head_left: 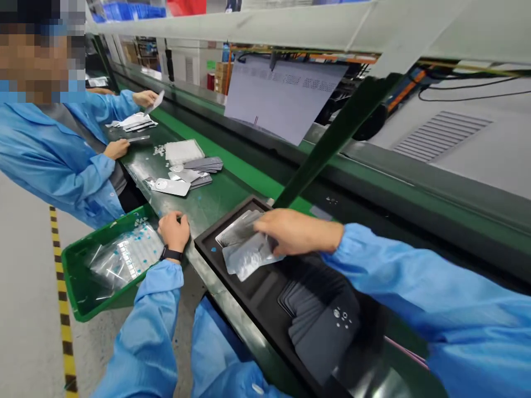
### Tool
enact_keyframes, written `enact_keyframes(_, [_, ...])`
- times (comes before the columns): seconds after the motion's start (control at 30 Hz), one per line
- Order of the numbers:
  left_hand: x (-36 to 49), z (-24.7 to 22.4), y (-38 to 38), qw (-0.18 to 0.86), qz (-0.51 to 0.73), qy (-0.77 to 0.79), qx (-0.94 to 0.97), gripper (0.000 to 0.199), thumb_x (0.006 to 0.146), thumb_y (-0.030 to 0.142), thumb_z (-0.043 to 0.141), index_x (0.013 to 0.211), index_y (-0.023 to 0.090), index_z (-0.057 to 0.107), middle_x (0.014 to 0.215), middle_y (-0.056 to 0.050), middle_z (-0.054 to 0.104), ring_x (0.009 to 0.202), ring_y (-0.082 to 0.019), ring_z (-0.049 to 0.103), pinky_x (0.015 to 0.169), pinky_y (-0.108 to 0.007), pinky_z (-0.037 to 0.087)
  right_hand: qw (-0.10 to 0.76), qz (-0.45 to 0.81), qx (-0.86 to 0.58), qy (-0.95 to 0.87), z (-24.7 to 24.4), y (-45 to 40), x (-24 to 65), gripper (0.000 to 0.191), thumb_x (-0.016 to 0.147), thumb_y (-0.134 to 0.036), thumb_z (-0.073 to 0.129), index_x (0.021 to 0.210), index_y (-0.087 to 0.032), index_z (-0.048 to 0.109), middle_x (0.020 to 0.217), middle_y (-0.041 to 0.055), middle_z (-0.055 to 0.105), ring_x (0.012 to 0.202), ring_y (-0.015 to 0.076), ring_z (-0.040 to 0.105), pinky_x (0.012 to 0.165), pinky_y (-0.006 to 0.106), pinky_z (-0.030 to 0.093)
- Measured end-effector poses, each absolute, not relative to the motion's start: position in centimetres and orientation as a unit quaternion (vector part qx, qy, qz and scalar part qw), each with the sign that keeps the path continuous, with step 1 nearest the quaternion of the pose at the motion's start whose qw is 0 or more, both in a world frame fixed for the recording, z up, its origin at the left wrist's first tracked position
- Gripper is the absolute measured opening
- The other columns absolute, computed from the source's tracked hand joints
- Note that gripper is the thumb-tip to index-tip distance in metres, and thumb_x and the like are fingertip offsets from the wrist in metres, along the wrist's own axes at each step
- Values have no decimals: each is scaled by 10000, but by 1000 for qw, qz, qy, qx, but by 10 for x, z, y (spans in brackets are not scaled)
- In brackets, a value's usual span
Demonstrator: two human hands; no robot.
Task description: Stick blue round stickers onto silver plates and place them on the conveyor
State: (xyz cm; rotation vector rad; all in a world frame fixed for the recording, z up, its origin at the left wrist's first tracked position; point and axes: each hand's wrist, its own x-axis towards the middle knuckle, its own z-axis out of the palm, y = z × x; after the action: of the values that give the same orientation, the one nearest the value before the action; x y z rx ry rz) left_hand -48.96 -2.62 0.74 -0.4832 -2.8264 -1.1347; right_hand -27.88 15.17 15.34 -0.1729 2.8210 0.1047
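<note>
My right hand (290,229) is over the far end of a black tray (257,301), fingers closed on thin, shiny, see-through phone-sized film sheets (248,255). Under and beyond them lies a pale-edged flat panel (232,229), partly covered. Dark grey phone back covers (321,331) with camera holes lie fanned in the nearer part of the same tray. My left hand (174,231), a dark band at its wrist, is curled into a loose fist at the table edge, beside the green bin. Nothing shows in its fingers, though the palm is hidden.
The green bin (77,301) at left holds clear plastic bags and pieces with blue dots. On the green table (207,210) lie grey and white panels (173,187) and a white block (185,150). A co-worker (53,149) handles white pieces. A slanted green post (332,143) rises behind the tray.
</note>
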Motion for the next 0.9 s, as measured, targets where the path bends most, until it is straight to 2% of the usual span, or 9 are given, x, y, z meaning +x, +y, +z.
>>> enact_keyframes(0.1, [-485,12,-28,33,-364,-918,-152,168,820,268,551,933,204,657,1035,-101,699,1133,-310,541,986,-456,383,166,53,-47,984,123,132,-262,374,682,-259,733,1023,-163,614,965,97,655,908,262,595,772,342,399])
enact_keyframes(0.27, [-480,18,-29,35,-361,-920,-150,165,817,254,549,922,198,664,1027,-107,707,1116,-317,557,964,-455,397,77,101,-19,992,104,121,-256,336,732,-185,628,1064,-132,606,1143,169,601,1033,302,538,855,422,364])
enact_keyframes(0.37, [-479,20,-29,32,-362,-919,-150,153,809,249,553,898,200,667,1014,-114,709,1109,-324,564,950,-461,403,44,116,-42,991,101,120,-254,511,713,-191,626,1215,-116,565,1332,211,501,1185,350,455,939,482,313])
enact_keyframes(0.47, [-480,21,-31,30,-367,-917,-151,132,802,250,555,864,208,664,1008,-117,709,1111,-327,565,942,-464,404,50,138,-61,987,100,124,-259,656,747,-167,589,1387,-122,449,1296,203,535,1121,333,505,890,464,337])
enact_keyframes(0.6, [-475,22,-31,13,-378,-909,-176,119,812,262,548,859,219,648,965,-89,718,1060,-304,600,946,-460,403,27,171,-105,979,106,136,-274,522,852,-117,466,1374,-142,468,1189,174,609,986,280,550,808,415,343])
enact_keyframes(0.77, [-449,21,-27,-53,-399,-872,-279,186,885,304,474,956,236,631,926,-28,714,904,-199,656,862,-337,472,40,161,-95,982,104,146,-272,580,810,-160,554,1380,-121,457,1227,185,602,1003,290,557,808,407,341])
enact_keyframes(0.9, [-432,21,-25,-85,-392,-849,-343,199,784,275,622,979,240,645,1034,-36,684,963,-214,636,940,-356,450,32,118,-86,989,95,155,-251,614,789,-216,612,1369,-87,460,1345,203,541,1120,314,530,866,412,349])
